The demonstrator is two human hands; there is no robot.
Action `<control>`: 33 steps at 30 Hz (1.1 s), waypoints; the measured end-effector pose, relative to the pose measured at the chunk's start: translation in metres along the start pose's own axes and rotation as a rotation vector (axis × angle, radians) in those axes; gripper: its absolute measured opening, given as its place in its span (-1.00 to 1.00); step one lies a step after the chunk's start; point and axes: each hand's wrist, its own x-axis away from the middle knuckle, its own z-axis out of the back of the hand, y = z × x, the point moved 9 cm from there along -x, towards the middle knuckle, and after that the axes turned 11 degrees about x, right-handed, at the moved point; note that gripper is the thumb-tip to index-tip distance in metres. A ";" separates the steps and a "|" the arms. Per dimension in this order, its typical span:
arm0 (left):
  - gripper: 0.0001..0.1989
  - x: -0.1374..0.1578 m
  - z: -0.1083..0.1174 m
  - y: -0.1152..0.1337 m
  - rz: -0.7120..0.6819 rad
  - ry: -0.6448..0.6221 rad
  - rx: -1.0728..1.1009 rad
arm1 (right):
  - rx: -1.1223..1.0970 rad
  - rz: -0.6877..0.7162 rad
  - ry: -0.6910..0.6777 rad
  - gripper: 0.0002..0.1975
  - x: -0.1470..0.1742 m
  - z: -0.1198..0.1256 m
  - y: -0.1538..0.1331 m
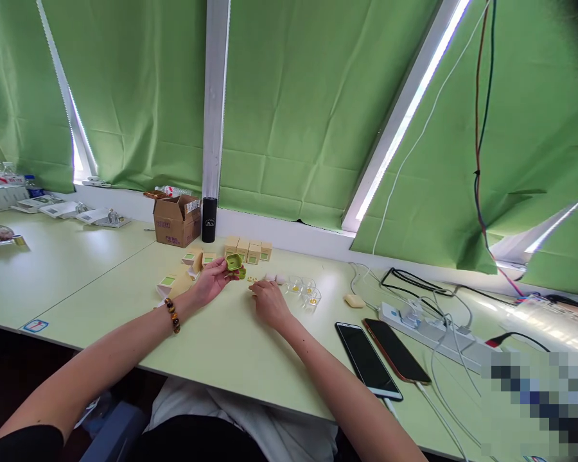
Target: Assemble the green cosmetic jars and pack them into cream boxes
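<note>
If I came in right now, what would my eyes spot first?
Probably the big green curtains, hanging across the back. In the middle, over the table, the left hand holds a small green case, with a beaded bracelet on that wrist. Two dark-screened phones lie side by side, off to the right of the right hand.

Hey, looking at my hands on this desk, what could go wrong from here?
Your right hand is close to the small yellow pieces, so a brush might scatter them. The clear containers stand just beyond it and might get bumped. Your left hand holds the small green case with its fingers, so a loose grip could let it fall.
</note>
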 end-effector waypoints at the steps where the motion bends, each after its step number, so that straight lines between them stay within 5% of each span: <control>1: -0.87 -0.001 0.000 0.001 -0.006 0.017 -0.004 | -0.125 -0.061 0.052 -0.72 0.002 0.006 0.008; 8: -0.72 -0.013 -0.024 0.004 -0.060 0.001 -0.071 | -0.768 -0.396 0.318 -0.83 0.018 0.025 0.055; 12: -0.57 -0.017 -0.035 -0.006 -0.088 -0.023 -0.089 | -0.973 -0.441 0.365 -0.84 0.025 0.026 0.063; 19: -0.48 -0.004 -0.018 -0.030 -0.031 -0.005 -0.156 | -1.180 -0.444 0.511 -0.78 0.032 0.049 0.068; 33: -0.49 0.008 -0.040 -0.040 -0.017 -0.180 -0.330 | -0.926 -0.309 0.591 -0.86 0.046 0.069 0.045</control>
